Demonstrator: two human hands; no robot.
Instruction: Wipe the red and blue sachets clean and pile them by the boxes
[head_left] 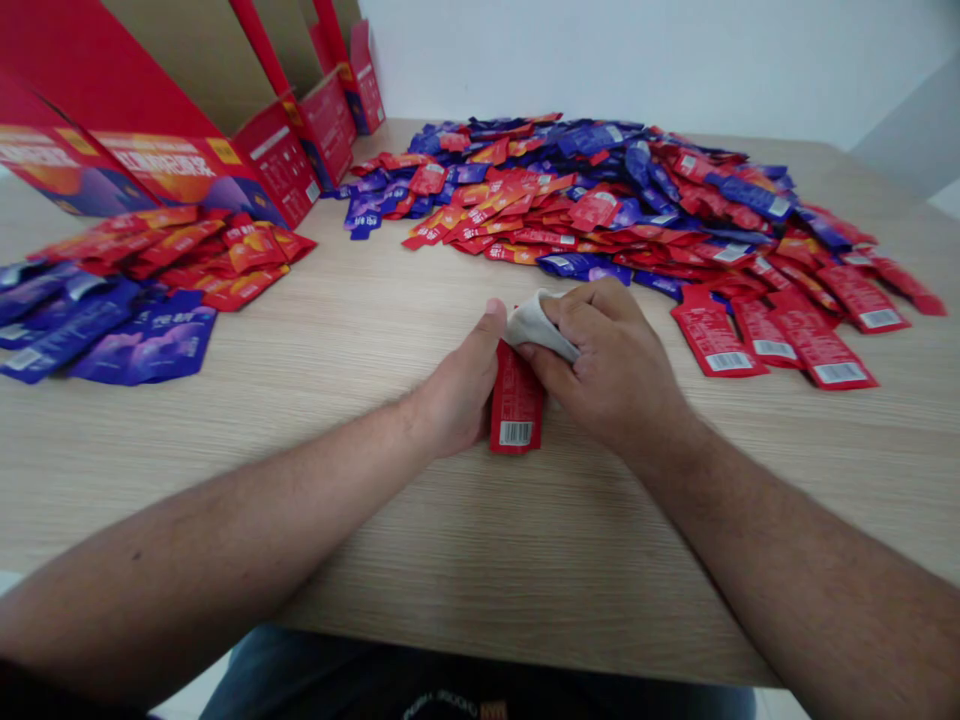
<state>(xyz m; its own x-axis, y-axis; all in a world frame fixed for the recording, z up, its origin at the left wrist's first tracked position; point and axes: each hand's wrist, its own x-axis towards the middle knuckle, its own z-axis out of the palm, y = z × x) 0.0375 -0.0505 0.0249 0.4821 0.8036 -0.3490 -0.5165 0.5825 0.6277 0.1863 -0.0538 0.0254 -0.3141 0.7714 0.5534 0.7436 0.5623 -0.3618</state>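
Note:
Near the middle of the table, a red sachet (pixel 516 405) with a barcode at its lower end is gripped by my left hand (pixel 469 385), the thumb along its upper left side. My right hand (pixel 611 360) is closed around a crumpled pale cloth (pixel 541 325), which presses against the sachet's top end. The cloth and fingers cover the upper part of the sachet. Beyond the hands lies a large heap of red and purple sachets (pixel 600 210). Several red sachets (pixel 716 340) lie loose at its near right edge, closest to my right hand.
At the left, a smaller pile holds red sachets (pixel 225 255) and purple sachets (pixel 146 335). Behind it stand open red cardboard boxes (pixel 172 165) in a row. The wooden table (pixel 337 330) meets a white wall (pixel 637 60) at the back; its front edge is by my lap.

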